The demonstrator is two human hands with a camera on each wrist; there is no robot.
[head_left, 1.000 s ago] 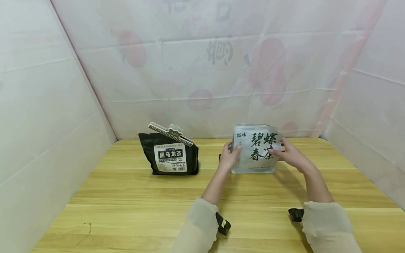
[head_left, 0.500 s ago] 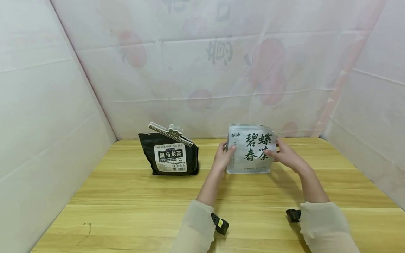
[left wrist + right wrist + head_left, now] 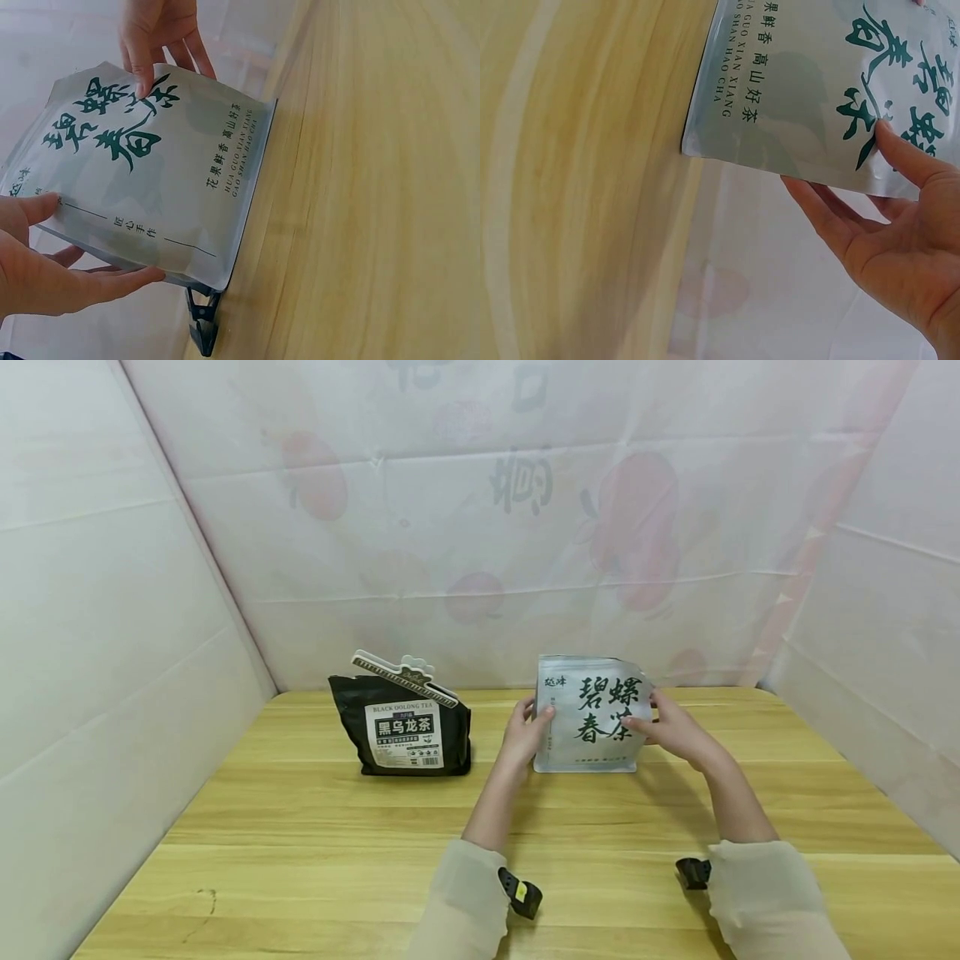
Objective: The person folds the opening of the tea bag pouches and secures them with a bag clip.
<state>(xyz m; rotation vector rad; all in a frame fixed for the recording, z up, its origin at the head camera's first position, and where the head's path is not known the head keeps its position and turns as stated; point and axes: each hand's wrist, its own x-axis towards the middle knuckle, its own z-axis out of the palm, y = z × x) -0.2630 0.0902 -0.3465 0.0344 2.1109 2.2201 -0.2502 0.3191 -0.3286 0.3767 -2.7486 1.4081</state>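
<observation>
A pale grey-green tea bag [image 3: 588, 714] with dark green characters stands upright on the far half of the table. My left hand [image 3: 522, 735] grips its left side, thumb on the front face and fingers behind. On the opposite side my right hand [image 3: 681, 731] holds the edge, its thumb pressing near the characters. In the left wrist view the tea bag [image 3: 180, 187] has its bottom edge against the tabletop. A dark clip-like object [image 3: 202, 326] shows partly behind it. The right wrist view shows the right thumb on the bag [image 3: 802, 97] and the fingers partly hidden behind.
A black oolong tea bag [image 3: 457, 739] stands to the left, its slanted top held by a white-and-dark sealing clip [image 3: 405, 677]. The wooden table [image 3: 337, 868] meets a printed cloth backdrop [image 3: 420, 552] behind, with white cloth walls at both sides.
Both hands have shifted the pale tea bag a short way left along the table, keeping hold of it. The black bag has stayed where it was.
</observation>
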